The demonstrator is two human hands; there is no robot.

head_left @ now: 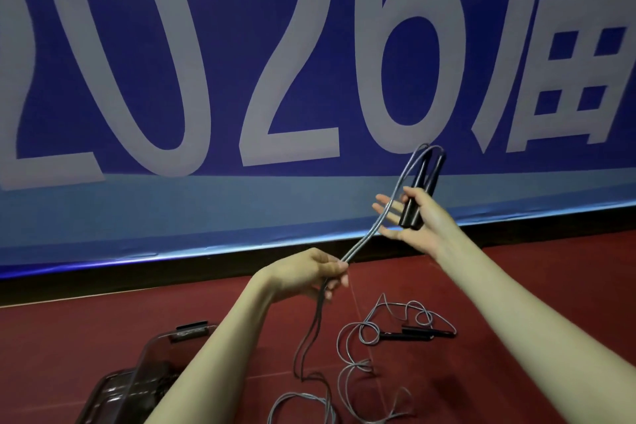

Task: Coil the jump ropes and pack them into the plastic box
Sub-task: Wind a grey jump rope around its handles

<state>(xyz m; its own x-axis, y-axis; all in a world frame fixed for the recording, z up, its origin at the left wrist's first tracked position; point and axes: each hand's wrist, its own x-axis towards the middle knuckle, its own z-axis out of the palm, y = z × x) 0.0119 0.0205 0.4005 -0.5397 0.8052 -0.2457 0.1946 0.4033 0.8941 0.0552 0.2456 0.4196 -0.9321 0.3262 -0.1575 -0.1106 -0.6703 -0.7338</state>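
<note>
- Left hand [311, 272], the nearer of the two, is curled round the doubled grey cord of the held jump rope [370, 234], thumb and fingers pinching the strands where they slope up to the right.
- Below that grip the grey strands hang down and trail onto the dark red floor [516, 272], ending in loose loops near the bottom edge.
- Down at the lower left a clear plastic box with a dark latch [151, 354] sits on the floor, partly hidden behind the left forearm; something dark lies inside, too murky to name.
- Just right of the hanging strands a second grey jump rope with black handles [418, 334] lies uncoiled on the floor, its cord in tangled loops and its two handles side by side.
- Right hand [409, 217], raised higher and further off, clamps the held rope's two black handles [414, 203] under the thumb against the palm, while the fingers stay stretched out and the cord runs across them.
- Above that hand the cord arches in a narrow loop from the handle tips.
- Behind everything hangs a blue banner with large white numerals [241, 79], a black strip running along its foot.
</note>
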